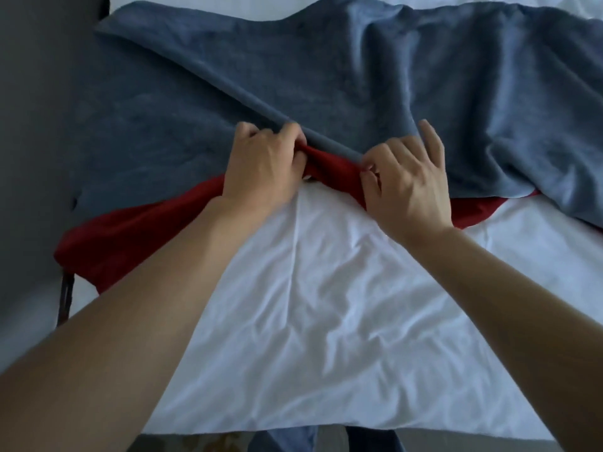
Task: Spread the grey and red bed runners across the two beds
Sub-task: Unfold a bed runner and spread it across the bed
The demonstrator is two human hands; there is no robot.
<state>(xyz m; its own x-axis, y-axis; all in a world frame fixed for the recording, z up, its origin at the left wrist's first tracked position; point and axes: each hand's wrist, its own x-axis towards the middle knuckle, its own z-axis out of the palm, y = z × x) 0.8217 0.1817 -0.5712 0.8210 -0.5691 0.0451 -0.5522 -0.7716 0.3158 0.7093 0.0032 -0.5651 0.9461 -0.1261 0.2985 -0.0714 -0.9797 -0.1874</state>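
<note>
Both bare forearms reach in from the 6 o'clock edge and meet near the centre of the view. The left hand (264, 164) is curled tight, its fingers bunched around a fold where the grey bed runner (326, 83) overlaps the red bed runner (130, 236). Just beside it, toward 3 o'clock, the right hand (408, 184) pinches the same fold between thumb and forefinger, while its remaining fingers stand loosely spread over the grey cloth. The grey runner lies rumpled across the upper half of the view, from 9 o'clock through 12 to 3 o'clock. The red runner peeks out beneath it, trailing toward 8 o'clock off the bed's edge. The white bed sheet (326, 305), creased, fills the lower middle between the arms.
</note>
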